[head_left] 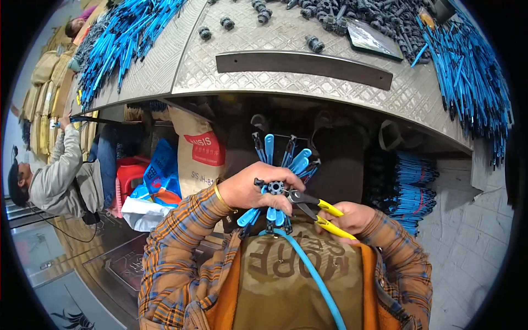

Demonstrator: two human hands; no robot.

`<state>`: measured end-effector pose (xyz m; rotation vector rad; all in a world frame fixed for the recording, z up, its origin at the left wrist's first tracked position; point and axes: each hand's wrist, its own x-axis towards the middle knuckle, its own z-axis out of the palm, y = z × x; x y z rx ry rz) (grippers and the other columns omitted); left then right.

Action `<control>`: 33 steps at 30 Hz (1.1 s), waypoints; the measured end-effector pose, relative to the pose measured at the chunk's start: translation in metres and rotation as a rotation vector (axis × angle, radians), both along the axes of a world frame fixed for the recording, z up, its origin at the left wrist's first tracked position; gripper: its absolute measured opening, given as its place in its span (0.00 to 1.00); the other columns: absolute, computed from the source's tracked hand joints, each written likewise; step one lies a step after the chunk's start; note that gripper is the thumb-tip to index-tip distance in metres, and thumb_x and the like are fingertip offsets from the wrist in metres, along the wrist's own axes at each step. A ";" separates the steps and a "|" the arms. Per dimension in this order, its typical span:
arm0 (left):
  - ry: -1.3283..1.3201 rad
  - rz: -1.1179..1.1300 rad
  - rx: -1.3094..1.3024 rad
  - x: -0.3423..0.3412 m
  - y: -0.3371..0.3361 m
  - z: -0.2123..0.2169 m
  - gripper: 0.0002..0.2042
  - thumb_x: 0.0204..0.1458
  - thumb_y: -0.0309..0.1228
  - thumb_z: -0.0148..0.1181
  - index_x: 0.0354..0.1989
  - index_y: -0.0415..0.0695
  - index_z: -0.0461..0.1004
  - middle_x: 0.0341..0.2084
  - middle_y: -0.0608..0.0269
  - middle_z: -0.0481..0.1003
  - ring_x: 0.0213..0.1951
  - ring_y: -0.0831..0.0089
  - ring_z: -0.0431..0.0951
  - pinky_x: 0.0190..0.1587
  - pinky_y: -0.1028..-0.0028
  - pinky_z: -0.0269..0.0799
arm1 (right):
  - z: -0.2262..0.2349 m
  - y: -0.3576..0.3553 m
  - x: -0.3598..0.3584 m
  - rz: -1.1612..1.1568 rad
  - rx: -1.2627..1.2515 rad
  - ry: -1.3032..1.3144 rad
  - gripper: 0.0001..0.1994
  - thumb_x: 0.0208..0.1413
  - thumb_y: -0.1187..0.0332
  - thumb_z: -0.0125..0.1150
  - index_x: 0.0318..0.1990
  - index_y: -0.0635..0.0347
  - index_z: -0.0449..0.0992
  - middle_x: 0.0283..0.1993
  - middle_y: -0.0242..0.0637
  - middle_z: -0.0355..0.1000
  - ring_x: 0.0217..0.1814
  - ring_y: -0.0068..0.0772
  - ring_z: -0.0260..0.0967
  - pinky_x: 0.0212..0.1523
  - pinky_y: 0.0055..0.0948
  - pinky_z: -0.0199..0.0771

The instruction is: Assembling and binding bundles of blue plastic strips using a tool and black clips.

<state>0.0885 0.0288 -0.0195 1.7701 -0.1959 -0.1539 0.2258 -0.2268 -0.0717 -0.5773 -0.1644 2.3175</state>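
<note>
My left hand grips a round black hub with blue and black folding arms spreading from it above and below. My right hand is closed around the yellow handles of a pair of pliers. Their dark metal head lies beside the hub, against or very near my left fingertips. Whether the jaws pinch anything is too small to tell. A light blue strap runs down over my brown top, just below the hub.
Ahead is a patterned table bearing a dark flat bar, black hubs and a heap of blue-and-black rods. More rods lie at far left. Tied bundles stand under the table. A co-worker sits left, near a red stool.
</note>
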 end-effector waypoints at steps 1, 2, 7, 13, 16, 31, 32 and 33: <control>0.019 0.010 -0.008 -0.001 -0.001 0.000 0.17 0.38 0.32 0.69 0.36 0.41 0.72 0.23 0.67 0.74 0.23 0.79 0.67 0.27 0.80 0.63 | 0.013 0.002 0.002 -0.024 0.062 -0.154 0.24 0.41 0.81 0.52 0.51 0.67 0.63 0.27 0.39 0.68 0.21 0.28 0.62 0.24 0.22 0.66; 0.038 0.020 -0.010 -0.002 0.000 0.001 0.17 0.38 0.32 0.69 0.36 0.41 0.72 0.23 0.67 0.74 0.23 0.79 0.68 0.27 0.80 0.63 | 0.029 0.008 0.006 -0.048 0.130 -0.307 0.23 0.42 0.81 0.52 0.51 0.67 0.63 0.26 0.40 0.68 0.20 0.30 0.61 0.23 0.23 0.66; 0.063 0.038 -0.021 0.008 0.004 0.003 0.20 0.38 0.34 0.70 0.40 0.41 0.72 0.23 0.67 0.74 0.23 0.79 0.68 0.28 0.80 0.63 | 0.051 0.015 0.014 -0.142 0.225 -0.538 0.18 0.47 0.79 0.51 0.48 0.67 0.63 0.25 0.43 0.68 0.18 0.32 0.62 0.21 0.24 0.65; 0.098 -0.021 -0.035 0.007 0.010 0.000 0.24 0.37 0.35 0.70 0.45 0.42 0.72 0.25 0.66 0.76 0.24 0.77 0.70 0.29 0.78 0.65 | 0.035 0.018 0.006 -0.211 0.118 -0.215 0.09 0.54 0.72 0.50 0.42 0.66 0.64 0.24 0.46 0.68 0.19 0.34 0.65 0.21 0.24 0.65; 0.089 -0.067 -0.045 0.009 0.010 -0.002 0.25 0.37 0.35 0.70 0.45 0.42 0.72 0.26 0.65 0.76 0.25 0.77 0.70 0.30 0.78 0.66 | 0.007 0.016 -0.001 -0.204 0.106 0.023 0.08 0.56 0.70 0.50 0.39 0.66 0.65 0.25 0.47 0.68 0.21 0.35 0.66 0.21 0.25 0.66; 0.133 -0.156 -0.110 0.011 0.004 0.004 0.23 0.40 0.35 0.68 0.45 0.40 0.71 0.29 0.62 0.76 0.26 0.75 0.71 0.32 0.77 0.67 | 0.062 0.026 0.032 -0.055 0.097 -0.410 0.11 0.58 0.64 0.50 0.38 0.65 0.68 0.34 0.45 0.72 0.32 0.33 0.73 0.32 0.23 0.77; 0.136 -0.155 -0.099 0.011 0.005 0.004 0.23 0.40 0.35 0.68 0.45 0.40 0.71 0.29 0.62 0.76 0.26 0.75 0.71 0.32 0.77 0.67 | 0.062 0.026 0.032 -0.050 0.092 -0.404 0.11 0.58 0.64 0.51 0.38 0.65 0.69 0.35 0.45 0.72 0.32 0.34 0.73 0.33 0.23 0.77; 0.139 -0.153 -0.088 0.010 0.005 0.005 0.23 0.40 0.35 0.68 0.45 0.40 0.71 0.29 0.62 0.76 0.26 0.75 0.71 0.32 0.77 0.66 | 0.061 0.027 0.032 -0.045 0.088 -0.398 0.12 0.58 0.64 0.51 0.39 0.65 0.69 0.36 0.46 0.72 0.33 0.34 0.73 0.34 0.24 0.78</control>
